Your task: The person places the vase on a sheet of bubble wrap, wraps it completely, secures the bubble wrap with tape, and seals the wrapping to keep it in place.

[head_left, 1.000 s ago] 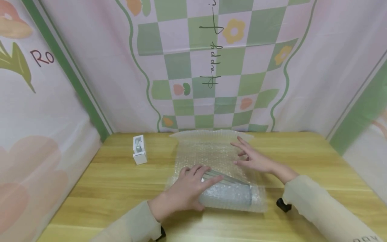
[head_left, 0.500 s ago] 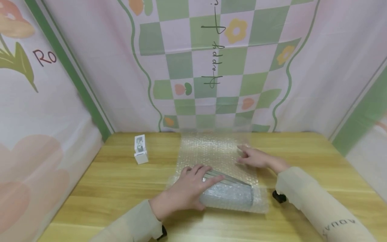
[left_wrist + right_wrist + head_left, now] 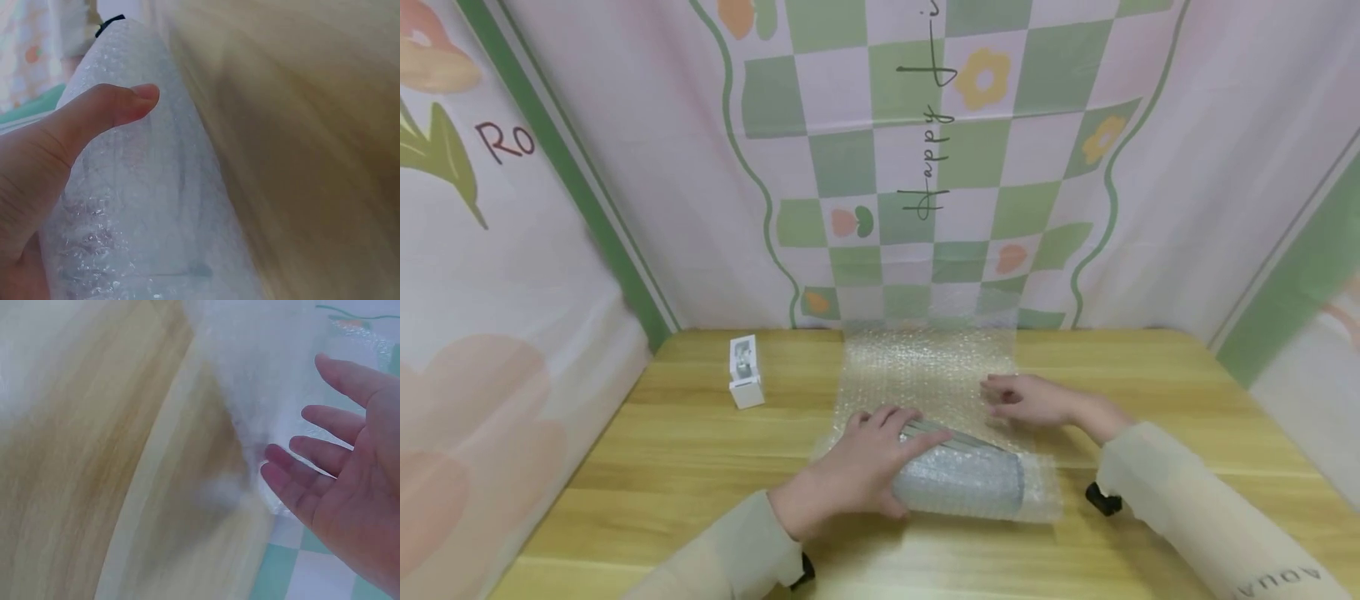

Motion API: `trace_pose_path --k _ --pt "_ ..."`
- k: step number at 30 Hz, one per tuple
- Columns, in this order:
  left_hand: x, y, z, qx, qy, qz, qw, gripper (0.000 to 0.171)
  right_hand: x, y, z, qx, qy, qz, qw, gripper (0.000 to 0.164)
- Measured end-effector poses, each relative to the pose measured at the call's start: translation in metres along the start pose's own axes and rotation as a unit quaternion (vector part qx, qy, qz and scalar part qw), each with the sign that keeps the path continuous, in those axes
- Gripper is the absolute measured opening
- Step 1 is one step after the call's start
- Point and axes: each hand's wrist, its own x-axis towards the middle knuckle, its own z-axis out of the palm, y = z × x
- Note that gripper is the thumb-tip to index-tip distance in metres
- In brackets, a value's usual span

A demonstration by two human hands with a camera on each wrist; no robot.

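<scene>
A grey bundle [image 3: 958, 477] lies partly rolled in clear bubble wrap [image 3: 925, 367]; what it is cannot be told through the plastic. My left hand [image 3: 857, 467] grips its left end, fingers over the top and thumb along the near side. In the left wrist view that thumb [image 3: 109, 109] lies across the wrapped surface [image 3: 150, 206]. Near the right edge of the flat sheet is my right hand [image 3: 1037, 400]. The right wrist view has the right hand [image 3: 350, 450] with loosely spread fingers beside the wrap's edge [image 3: 250, 381]; contact cannot be told.
On the wooden table [image 3: 685, 483] a small white box [image 3: 746, 372] with a window stands at the back left. A patterned curtain [image 3: 910, 167] hangs right behind the table, and the sheet's far end reaches it.
The wrap's far end, curled up at first, now lies flatter and extends against the curtain. My right hand has come down and nearer, its fingers less spread. The left hand keeps its grip.
</scene>
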Motion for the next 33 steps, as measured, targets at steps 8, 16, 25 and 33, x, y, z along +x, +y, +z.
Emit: trace_pose_path --k 8,16,25,33 --pt "0.005 -0.007 0.001 -0.03 -0.019 -0.006 0.9994 0.118 -0.012 -0.011 0.006 0.0 -0.012 -0.044 0.999 0.051" --pt "0.007 -0.011 0.0 -0.053 -0.03 -0.001 0.9982 0.117 -0.027 -0.026 0.005 0.018 0.01 -0.078 0.997 0.048" --pt "0.01 -0.012 -0.002 -0.054 -0.032 0.006 0.998 0.115 -0.051 -0.059 0.006 -0.01 0.055 -0.121 0.991 0.037" --pt "0.011 -0.014 -0.003 -0.063 -0.037 0.001 0.9973 0.114 -0.059 -0.08 0.016 -0.115 0.221 -0.264 0.932 0.033"
